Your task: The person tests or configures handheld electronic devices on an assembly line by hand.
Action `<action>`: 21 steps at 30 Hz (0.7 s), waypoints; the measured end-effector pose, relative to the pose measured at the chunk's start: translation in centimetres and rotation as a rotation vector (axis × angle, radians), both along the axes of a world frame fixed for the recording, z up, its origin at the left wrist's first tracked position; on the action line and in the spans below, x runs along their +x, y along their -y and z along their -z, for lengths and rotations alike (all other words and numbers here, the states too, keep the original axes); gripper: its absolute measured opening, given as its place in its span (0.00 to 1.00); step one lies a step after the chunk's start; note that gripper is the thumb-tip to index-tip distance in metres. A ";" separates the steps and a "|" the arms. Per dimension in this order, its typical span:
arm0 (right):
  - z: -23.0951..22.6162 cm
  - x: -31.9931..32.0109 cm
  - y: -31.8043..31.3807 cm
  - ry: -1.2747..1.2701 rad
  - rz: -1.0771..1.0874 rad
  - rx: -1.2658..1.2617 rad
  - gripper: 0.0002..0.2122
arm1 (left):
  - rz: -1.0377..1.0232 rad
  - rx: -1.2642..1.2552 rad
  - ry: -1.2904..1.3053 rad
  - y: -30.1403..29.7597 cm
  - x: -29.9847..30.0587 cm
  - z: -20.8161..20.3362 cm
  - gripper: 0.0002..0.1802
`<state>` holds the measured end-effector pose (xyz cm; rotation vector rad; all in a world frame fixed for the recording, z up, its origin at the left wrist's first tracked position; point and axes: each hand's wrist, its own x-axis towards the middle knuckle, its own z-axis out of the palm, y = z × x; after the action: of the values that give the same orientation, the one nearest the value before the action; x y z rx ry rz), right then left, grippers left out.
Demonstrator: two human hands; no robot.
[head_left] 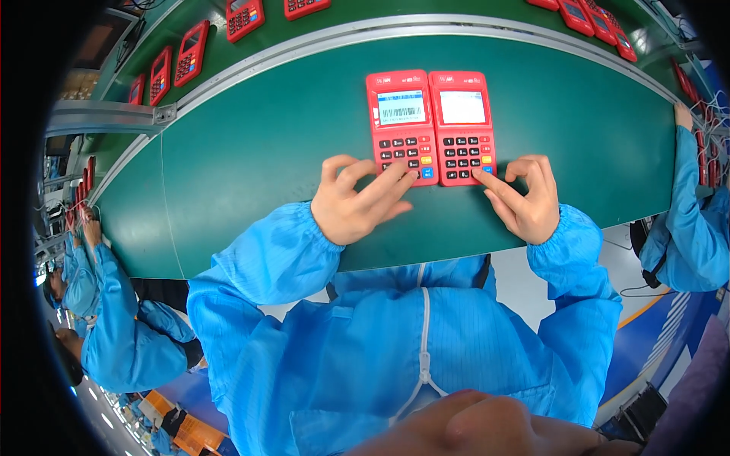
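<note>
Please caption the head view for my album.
Left hand and right hand at two side-by-side red keypad terminals on a green table.

Your left terminal (404, 130) displays a barcode (401, 113); both it and the right terminal (463, 131) beside it bear numbered keys (461, 141).

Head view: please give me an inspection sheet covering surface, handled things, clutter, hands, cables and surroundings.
Surface: green worktop, metal rail along its far side.
Handled things: two red keypad terminals side by side; left terminal displays a barcode, right terminal a mostly white screen.
Clutter: more red terminals beyond the rail.
Hands: left hand, fingers over the left keypad; right hand, index finger at the right terminal's lower keys.
Cables: white cables, far right.
Surroundings: co-workers in blue on both sides.
</note>
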<state>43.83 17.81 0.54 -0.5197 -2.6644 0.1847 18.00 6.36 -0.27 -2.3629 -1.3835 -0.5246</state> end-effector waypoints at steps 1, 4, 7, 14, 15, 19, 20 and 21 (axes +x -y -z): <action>-0.2 -0.2 -0.2 -0.004 -0.002 0.004 0.18 | -0.054 -0.011 0.021 0.2 0.0 -0.2 0.26; -0.7 -1.5 -1.1 -0.031 0.047 -0.061 0.20 | -0.204 -0.026 0.045 0.4 -0.3 -0.3 0.32; -0.2 -2.6 -1.6 -0.007 0.028 -0.034 0.20 | -0.258 -0.025 -0.006 0.0 -0.6 -0.2 0.34; -0.1 -3.2 -1.7 0.041 0.020 -0.046 0.17 | -0.218 -0.059 -0.066 -0.6 -0.6 -0.5 0.32; -0.2 -3.2 -1.8 0.040 0.018 -0.047 0.17 | -0.205 -0.079 -0.022 -0.6 -0.5 -0.7 0.33; -0.9 -2.7 -2.1 -0.092 0.000 -0.124 0.16 | -0.198 -0.097 0.034 -0.6 -0.4 -0.6 0.33; -1.0 -2.1 -2.0 -0.130 0.040 -0.127 0.16 | -0.159 -0.080 0.050 -0.6 -0.2 -0.6 0.32; -0.9 -1.6 -1.9 -0.136 0.054 -0.119 0.16 | -0.118 -0.063 0.067 -0.6 0.0 -0.5 0.31</action>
<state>42.24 19.72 1.44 -0.5936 -2.5150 0.3511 17.95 6.96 0.26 -2.3138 -1.5805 -0.5385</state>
